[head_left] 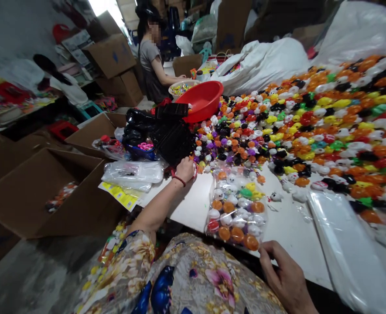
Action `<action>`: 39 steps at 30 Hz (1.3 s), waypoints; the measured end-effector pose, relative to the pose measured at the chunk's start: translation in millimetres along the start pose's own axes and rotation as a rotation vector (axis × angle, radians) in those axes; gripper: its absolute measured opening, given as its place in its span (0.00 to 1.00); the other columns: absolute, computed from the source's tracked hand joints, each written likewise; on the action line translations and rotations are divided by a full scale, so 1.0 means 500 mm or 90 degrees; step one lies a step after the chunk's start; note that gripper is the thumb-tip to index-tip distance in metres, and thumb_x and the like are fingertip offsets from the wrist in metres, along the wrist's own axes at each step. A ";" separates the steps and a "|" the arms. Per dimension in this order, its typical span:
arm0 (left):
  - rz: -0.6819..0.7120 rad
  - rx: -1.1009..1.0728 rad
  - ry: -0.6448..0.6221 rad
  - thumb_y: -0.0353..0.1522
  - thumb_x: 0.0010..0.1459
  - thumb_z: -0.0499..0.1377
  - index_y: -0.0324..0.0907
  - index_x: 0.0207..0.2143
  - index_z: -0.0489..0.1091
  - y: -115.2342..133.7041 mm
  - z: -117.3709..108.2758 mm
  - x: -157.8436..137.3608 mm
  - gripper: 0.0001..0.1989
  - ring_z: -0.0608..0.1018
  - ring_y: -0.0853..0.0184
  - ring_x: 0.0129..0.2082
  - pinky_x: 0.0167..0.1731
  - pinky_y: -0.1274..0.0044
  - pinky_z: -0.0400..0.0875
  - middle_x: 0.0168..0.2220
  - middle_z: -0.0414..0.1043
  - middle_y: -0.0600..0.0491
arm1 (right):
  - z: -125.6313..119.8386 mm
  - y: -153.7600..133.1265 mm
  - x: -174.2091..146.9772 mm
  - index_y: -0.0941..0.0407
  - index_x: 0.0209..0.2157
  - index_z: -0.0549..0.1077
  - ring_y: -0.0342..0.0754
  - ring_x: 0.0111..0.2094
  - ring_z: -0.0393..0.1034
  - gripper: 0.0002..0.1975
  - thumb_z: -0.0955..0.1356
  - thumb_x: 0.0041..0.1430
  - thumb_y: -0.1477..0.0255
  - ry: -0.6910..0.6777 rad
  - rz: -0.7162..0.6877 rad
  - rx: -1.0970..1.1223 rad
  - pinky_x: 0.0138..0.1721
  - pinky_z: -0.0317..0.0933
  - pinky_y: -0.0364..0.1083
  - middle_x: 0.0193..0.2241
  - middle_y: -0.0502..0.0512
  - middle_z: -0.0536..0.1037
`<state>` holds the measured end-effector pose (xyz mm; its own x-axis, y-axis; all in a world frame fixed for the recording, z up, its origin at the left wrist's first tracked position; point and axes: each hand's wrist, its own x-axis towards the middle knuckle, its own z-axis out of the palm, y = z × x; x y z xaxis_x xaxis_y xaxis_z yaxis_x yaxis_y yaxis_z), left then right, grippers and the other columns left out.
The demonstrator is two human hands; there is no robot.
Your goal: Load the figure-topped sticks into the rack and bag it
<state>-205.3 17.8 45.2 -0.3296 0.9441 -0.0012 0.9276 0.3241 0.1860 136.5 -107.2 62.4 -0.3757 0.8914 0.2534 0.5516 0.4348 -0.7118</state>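
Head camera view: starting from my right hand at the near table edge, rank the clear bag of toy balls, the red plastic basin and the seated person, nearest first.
From the right hand:
1. Clear plastic bag of orange and white toy balls, touching the fingertips, just up and left of the hand.
2. Round red plastic basin, mid-table, beyond the black trays.
3. Seated person in a grey top, farthest, at the table's far end, behind the basin.

Bag of toys on table, basin behind

Filled toy bag on a crowded table
The right hand pinches the near corner of a clear bag of small toys on the white table; the left hand reaches among loose toys beside a red basin.
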 end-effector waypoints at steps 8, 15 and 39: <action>-0.094 -0.170 0.108 0.26 0.63 0.48 0.38 0.38 0.71 -0.008 0.001 0.002 0.12 0.74 0.61 0.47 0.49 0.71 0.68 0.45 0.71 0.42 | -0.001 0.002 -0.002 0.53 0.28 0.67 0.42 0.21 0.67 0.13 0.60 0.66 0.65 0.017 -0.011 -0.015 0.24 0.64 0.40 0.22 0.48 0.71; -0.241 -0.552 0.230 0.29 0.60 0.50 0.41 0.30 0.64 -0.023 -0.027 -0.040 0.06 0.74 0.69 0.28 0.30 0.78 0.70 0.27 0.69 0.55 | 0.008 -0.001 -0.002 0.53 0.30 0.69 0.42 0.21 0.69 0.11 0.61 0.65 0.66 0.035 -0.038 -0.019 0.24 0.65 0.40 0.23 0.49 0.74; 0.584 -0.384 0.172 0.34 0.60 0.59 0.43 0.50 0.64 0.093 -0.044 -0.353 0.15 0.73 0.59 0.49 0.46 0.66 0.71 0.50 0.69 0.42 | -0.034 -0.085 -0.038 0.54 0.40 0.80 0.48 0.36 0.78 0.10 0.67 0.62 0.67 0.010 0.100 0.246 0.40 0.73 0.46 0.36 0.57 0.83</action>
<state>-108.0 -135.4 75.6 0.3369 0.7430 0.5783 0.6268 -0.6353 0.4511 133.0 -140.2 99.1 -0.2956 0.9464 0.1301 0.2801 0.2161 -0.9353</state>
